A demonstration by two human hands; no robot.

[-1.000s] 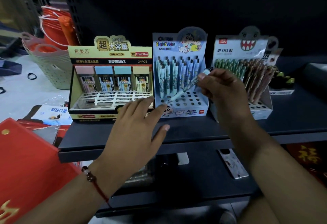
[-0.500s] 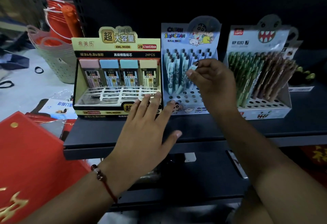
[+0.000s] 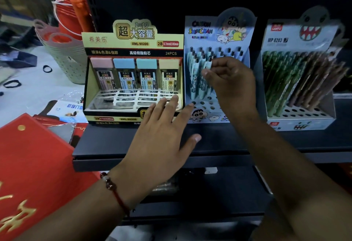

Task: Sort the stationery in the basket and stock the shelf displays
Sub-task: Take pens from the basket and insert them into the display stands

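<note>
On the dark shelf [image 3: 219, 141] stands a blue cartoon pen display [image 3: 219, 31] holding several light blue pens [image 3: 194, 73] in its back rows; its front holes are bare. My right hand [image 3: 230, 82] is in front of those pens, fingers curled, and seems to pinch the top of one pen [image 3: 207, 65] standing in the display. My left hand [image 3: 162, 138] hovers flat over the shelf's front with its fingers spread. Its fingertips reach the bases of the blue display and the yellow pencil-lead box [image 3: 133, 73].
A white display of green and brown pens [image 3: 297, 81] stands right of the blue one. A red box [image 3: 32, 164] sits at lower left, with stacked baskets [image 3: 62, 50] and red buckets [image 3: 66, 18] behind it. A lower shelf [image 3: 209, 193] lies beneath.
My right hand carried the pen from a slant in front of the display up into the rows of pens. My left hand stayed spread over the shelf front. The view shifted left.
</note>
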